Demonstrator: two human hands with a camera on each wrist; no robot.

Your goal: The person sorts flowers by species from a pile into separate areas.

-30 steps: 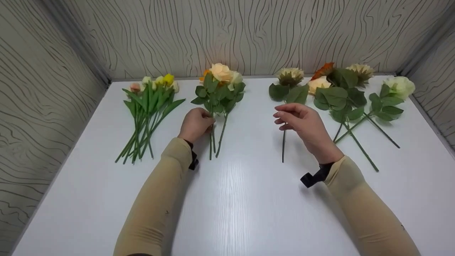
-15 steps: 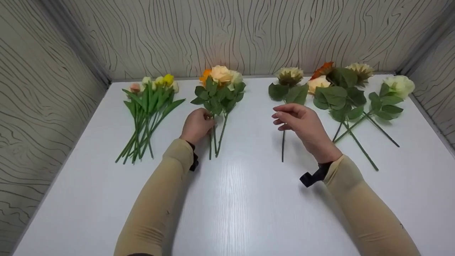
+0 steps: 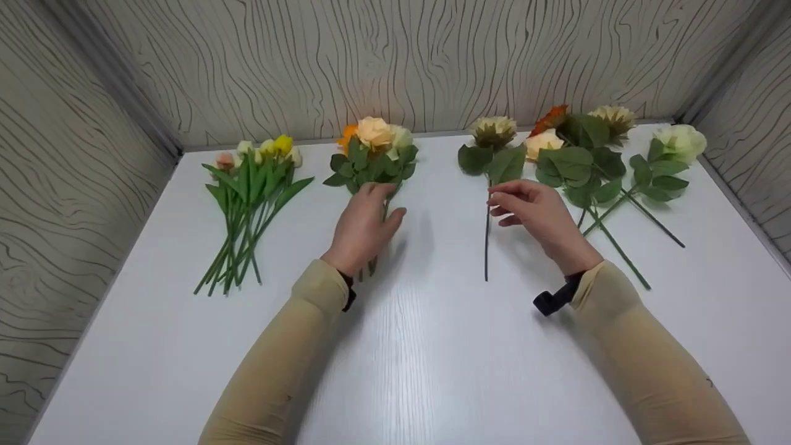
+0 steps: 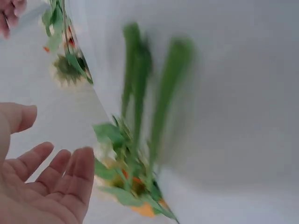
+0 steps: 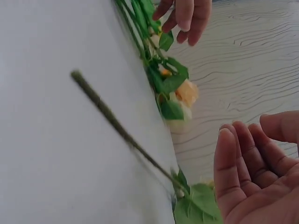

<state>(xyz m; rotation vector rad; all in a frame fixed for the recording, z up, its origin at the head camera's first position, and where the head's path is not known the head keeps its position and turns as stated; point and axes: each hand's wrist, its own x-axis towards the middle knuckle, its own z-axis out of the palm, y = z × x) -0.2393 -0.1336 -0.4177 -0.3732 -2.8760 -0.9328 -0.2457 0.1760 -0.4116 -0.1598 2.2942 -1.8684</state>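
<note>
In the head view, my left hand (image 3: 363,227) is over the stems of a small bunch of roses, with a peach rose (image 3: 374,132), an orange flower (image 3: 347,137) and a pale green rose (image 3: 401,139). Its thumb and fingers are spread apart, and the left wrist view shows the hand (image 4: 51,186) holding nothing beside the stems (image 4: 170,79). My right hand (image 3: 541,213) hovers at the dark stem (image 3: 486,253) of a single cream flower (image 3: 494,131). Loosely bent fingers (image 5: 229,163) in the right wrist view grip nothing; the stem (image 5: 112,119) lies apart from them.
Several tulips (image 3: 250,185) with pink, white and yellow heads lie on the left of the white table (image 3: 371,371). To the right are a peach rose (image 3: 544,146), a rust-orange flower (image 3: 549,120), another cream flower (image 3: 613,120) and a pale green rose (image 3: 680,143). A wood-patterned wall (image 3: 395,62) stands behind.
My left hand has let go of the rose stems and moved right, over the bunch, its fingers opening out. The right hand stays near the single stem. The head view has shifted slightly.
</note>
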